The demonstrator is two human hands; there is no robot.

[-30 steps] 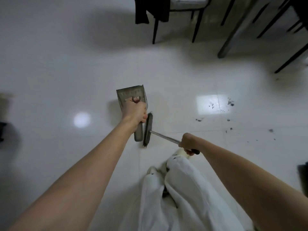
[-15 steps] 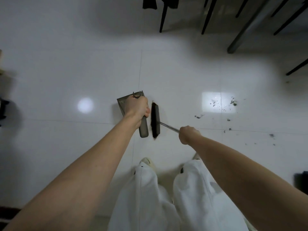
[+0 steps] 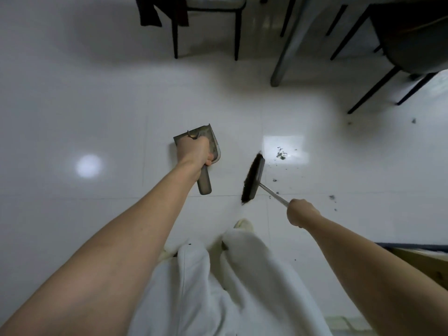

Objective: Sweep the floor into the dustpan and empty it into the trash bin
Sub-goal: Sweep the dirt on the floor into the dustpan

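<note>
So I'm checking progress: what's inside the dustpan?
Only a strip of the dustpan interior shows beside the left hand; it looks grey and faintly speckled, with no clear pile. The hand covers the rest, so what lies there cannot be seen.

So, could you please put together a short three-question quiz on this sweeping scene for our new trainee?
1. True or false: the left hand holds the dustpan.
2. Which tool does the right hand grip?
A. mop
B. brush
C. cloth
3. Fill in: the dirt on the floor lies to the ____ of the brush.

Key: 1 true; 2 B; 3 right.
</note>
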